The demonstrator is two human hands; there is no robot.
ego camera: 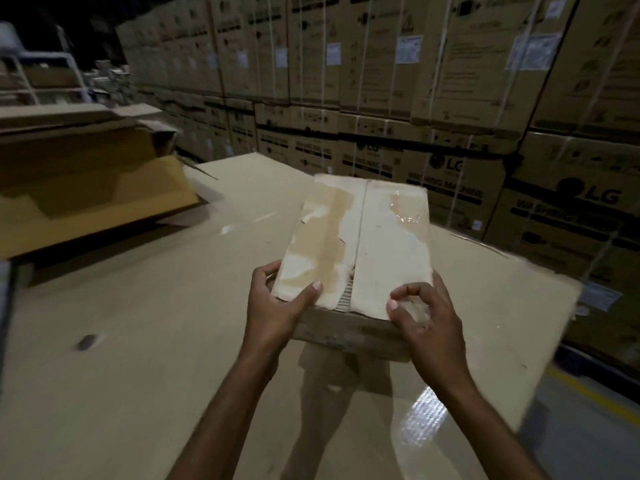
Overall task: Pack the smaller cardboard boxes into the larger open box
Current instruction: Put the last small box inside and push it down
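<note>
A small cardboard box (360, 244), pale on top with torn tape patches and a seam down its middle, is held above the cardboard work surface (145, 306). My left hand (277, 306) grips its near left corner, thumb on top. My right hand (429, 320) grips the near right corner with fingers curled over the top flap. The larger open box (86, 192) lies at the left, its yellow-brown inside facing this way, well apart from the small box.
Stacked appliance cartons (450, 116) wall off the back and right. A small dark object (86, 342) lies on the surface at the left. The surface's right edge drops to a floor with a yellow line (595, 393). A metal frame (41, 64) stands far left.
</note>
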